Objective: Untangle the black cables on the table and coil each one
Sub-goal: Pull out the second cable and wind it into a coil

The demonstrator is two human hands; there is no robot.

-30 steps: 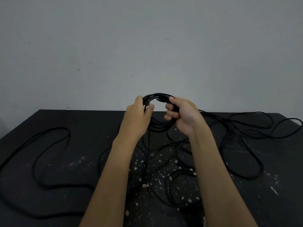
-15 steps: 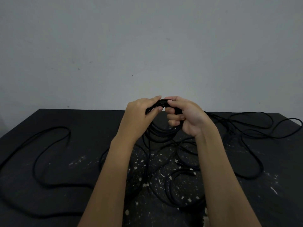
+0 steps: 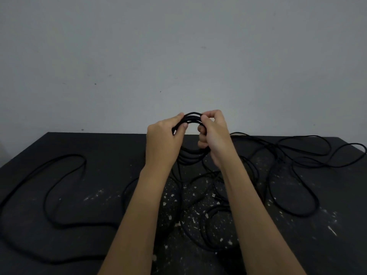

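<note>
fingers (image 3: pixel 202 142) of the left hand (image 3: pixel 162 139) and right hand (image 3: pixel 215 133) curl tightly around a coiled black cable (image 3: pixel 192 157), gripping its top between them; loose cables (image 3: pixel 79 155) sprawl on the table (image 3: pixel 99 143) below and either side.

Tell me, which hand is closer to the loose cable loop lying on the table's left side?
Left. The left hand grips the coil, right of that loop; the right hand grips the coil's far side, farther off.
</note>
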